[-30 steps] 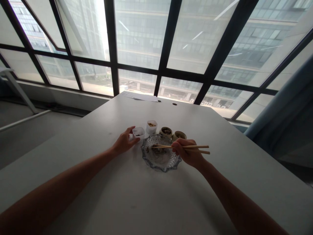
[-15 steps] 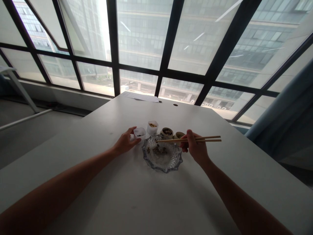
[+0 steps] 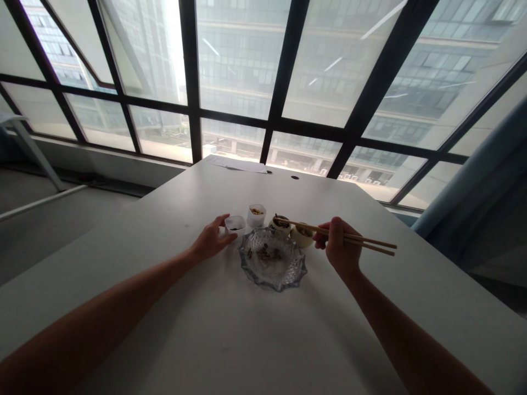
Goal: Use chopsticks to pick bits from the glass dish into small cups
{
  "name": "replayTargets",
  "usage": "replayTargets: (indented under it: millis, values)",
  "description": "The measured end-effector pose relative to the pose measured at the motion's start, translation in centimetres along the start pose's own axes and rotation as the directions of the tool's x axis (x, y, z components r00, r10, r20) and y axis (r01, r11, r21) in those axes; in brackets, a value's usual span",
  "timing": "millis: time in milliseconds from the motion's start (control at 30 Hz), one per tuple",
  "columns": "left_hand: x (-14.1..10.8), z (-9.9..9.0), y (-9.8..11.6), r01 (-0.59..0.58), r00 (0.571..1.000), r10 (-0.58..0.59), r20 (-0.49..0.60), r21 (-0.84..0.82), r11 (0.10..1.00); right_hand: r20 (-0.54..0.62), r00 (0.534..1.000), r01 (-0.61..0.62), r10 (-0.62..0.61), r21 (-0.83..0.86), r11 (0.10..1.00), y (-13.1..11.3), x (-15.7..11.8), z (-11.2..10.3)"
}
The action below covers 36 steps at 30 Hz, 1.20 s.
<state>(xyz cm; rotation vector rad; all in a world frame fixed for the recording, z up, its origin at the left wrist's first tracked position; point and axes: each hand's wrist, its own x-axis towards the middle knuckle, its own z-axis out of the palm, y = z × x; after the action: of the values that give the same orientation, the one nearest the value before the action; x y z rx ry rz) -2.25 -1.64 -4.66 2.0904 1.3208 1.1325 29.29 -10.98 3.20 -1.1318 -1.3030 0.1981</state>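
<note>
My left hand (image 3: 211, 239) has its thumb and fingers around the near-left side of a small white cup (image 3: 235, 232) with a few dark bits inside. In my right hand (image 3: 343, 248) is a pair of wooden chopsticks (image 3: 307, 226). Their tips are at the mouth of a small round pale cup (image 3: 272, 224) of dark strips, where a dark piece sticks up; I cannot tell whether it is pinched. Closer to me sits a scalloped clear glass bowl (image 3: 280, 284) with dark strips in the bottom. Another pale cup (image 3: 301, 239) stands under the chopsticks, left of my right hand.
A white cup (image 3: 256, 220) of yellowish pieces stands behind the glass bowl. White paper (image 3: 247, 165) lies at the far edge of the white table (image 3: 222, 329), near two dark round holes. Windows rise behind the table, and a blue curtain (image 3: 473, 192) hangs at the right.
My right hand has moved right with the chopsticks. Their tips have gone from above the glass bowl to the cup of dark strips. My left hand stays at the white cup.
</note>
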Motion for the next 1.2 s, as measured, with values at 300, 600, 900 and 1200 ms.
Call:
replayTargets:
  millis: [300,600,900,1200]
  values:
    - [-0.1,-0.1,0.2,0.000,1.000,0.000,-0.002,0.012,1.000,0.121,0.973,0.210,-0.198,-0.092,0.973,-0.4,0.4,-1.2]
    - [0.0,-0.1,0.1,-0.008,1.000,0.008,-0.005,0.016,1.000,0.116,0.992,-0.051,0.052,-0.010,0.999,0.3,1.7,-0.6]
    - [0.0,-0.2,0.2,-0.015,1.000,0.015,0.005,0.015,1.000,0.437,0.898,-0.060,0.044,0.021,0.998,-2.0,1.0,-1.2]
    - [0.0,-0.1,0.0,-0.005,1.000,0.004,0.004,0.007,1.000,0.663,0.749,-0.052,0.026,0.020,0.998,-1.3,0.2,-0.5]
